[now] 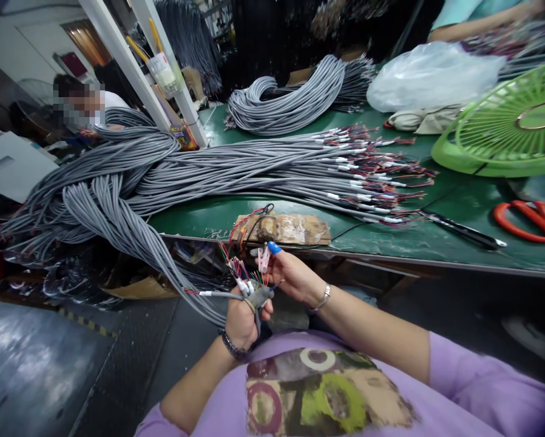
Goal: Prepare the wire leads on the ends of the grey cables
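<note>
Gray cables trail off leftward from the left hand, which grips their ends in a closed fist, colored wires fanning out just beyond it. Near those wires, a pink clip is pinched between fingertips of the right hand. Beyond both hands lies a wooden block; well right of them, a black-handled tool, then orange handles.
</note>
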`<action>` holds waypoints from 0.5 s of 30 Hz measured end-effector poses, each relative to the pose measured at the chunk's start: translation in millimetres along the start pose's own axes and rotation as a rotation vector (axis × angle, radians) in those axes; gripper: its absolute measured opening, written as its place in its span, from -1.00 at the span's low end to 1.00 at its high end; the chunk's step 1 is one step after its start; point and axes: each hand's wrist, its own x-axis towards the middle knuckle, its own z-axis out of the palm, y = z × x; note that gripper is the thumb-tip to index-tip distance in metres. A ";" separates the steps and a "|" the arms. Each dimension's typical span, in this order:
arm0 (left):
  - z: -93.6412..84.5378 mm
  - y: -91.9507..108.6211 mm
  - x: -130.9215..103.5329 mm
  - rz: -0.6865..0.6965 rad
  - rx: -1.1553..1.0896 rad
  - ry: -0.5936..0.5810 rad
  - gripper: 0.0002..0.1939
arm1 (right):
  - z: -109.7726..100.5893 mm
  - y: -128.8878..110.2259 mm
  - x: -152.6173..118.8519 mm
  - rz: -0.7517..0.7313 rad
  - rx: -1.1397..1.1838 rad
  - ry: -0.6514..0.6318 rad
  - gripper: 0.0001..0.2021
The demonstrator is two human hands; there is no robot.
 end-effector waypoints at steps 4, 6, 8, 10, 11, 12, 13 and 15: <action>1.5 1.5 4.3 -0.003 -0.010 0.012 -0.73 | -0.5 2.0 1.3 -0.019 0.002 -0.013 -0.69; 2.4 0.9 6.2 0.001 -0.011 0.014 -0.72 | -1.2 2.9 2.8 -0.029 0.010 -0.012 -0.68; 3.1 0.1 7.8 0.000 -0.009 0.018 -0.73 | -2.0 3.9 4.7 -0.039 0.021 -0.002 -0.68; 3.5 -0.7 9.0 0.000 -0.005 0.023 -0.74 | -2.7 4.8 6.4 -0.047 0.028 0.012 -0.68; 3.6 -0.9 9.3 0.002 -0.004 0.024 -0.74 | -2.8 5.2 7.1 -0.049 0.029 0.018 -0.68; 3.7 -1.0 9.4 0.004 -0.001 0.024 -0.74 | -2.9 5.4 7.5 -0.048 0.028 0.022 -0.68; 3.7 -1.1 9.4 0.004 0.001 0.025 -0.73 | -2.8 5.4 7.7 -0.047 0.027 0.025 -0.68; 3.5 -1.0 8.8 0.002 0.003 0.028 -0.74 | -2.5 5.3 7.6 -0.046 0.026 0.022 -0.68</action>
